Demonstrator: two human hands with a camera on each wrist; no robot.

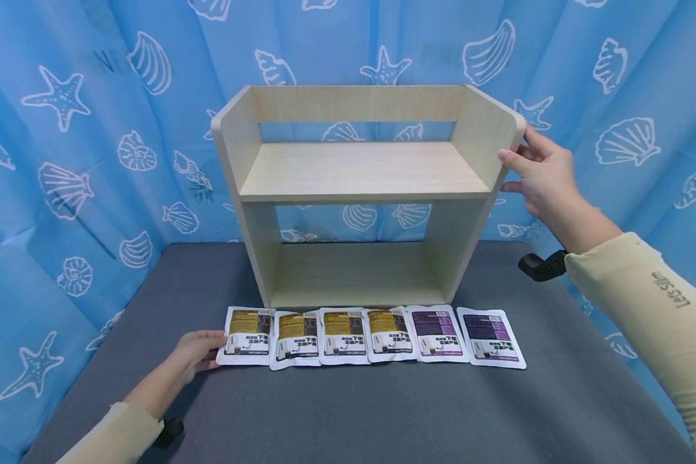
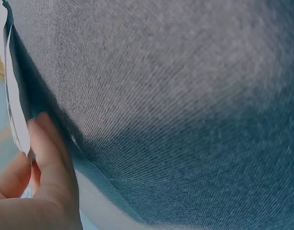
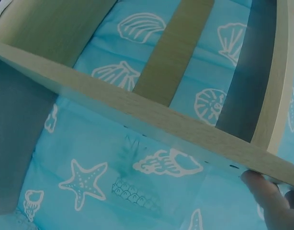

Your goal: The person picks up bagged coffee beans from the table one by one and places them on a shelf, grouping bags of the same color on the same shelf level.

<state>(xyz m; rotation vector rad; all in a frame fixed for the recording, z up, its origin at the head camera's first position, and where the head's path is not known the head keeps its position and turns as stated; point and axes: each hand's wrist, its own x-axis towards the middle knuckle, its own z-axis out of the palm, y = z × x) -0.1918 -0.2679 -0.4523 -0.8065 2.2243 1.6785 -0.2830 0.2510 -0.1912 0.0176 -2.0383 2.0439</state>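
Note:
Several flat white-edged pouches lie side by side on the grey cloth in the head view. Those toward the left have gold-brown tops, like the leftmost pouch (image 1: 247,332); two at the right, including the end pouch (image 1: 490,336), have purple tops. My left hand (image 1: 199,350) pinches the leftmost pouch by its left edge; the left wrist view shows that edge (image 2: 17,115) between thumb and fingers, tilted off the cloth. At upper right, my right hand (image 1: 548,171) grips the right side panel of a two-tier pale wooden shelf (image 1: 365,169), its thumb on the panel's front edge.
The shelf stands behind the row of pouches, its bottom front edge close to their tops. A grey cloth (image 1: 348,412) covers the table. A blue curtain (image 1: 122,129) printed with white shells and starfish hangs behind and at both sides.

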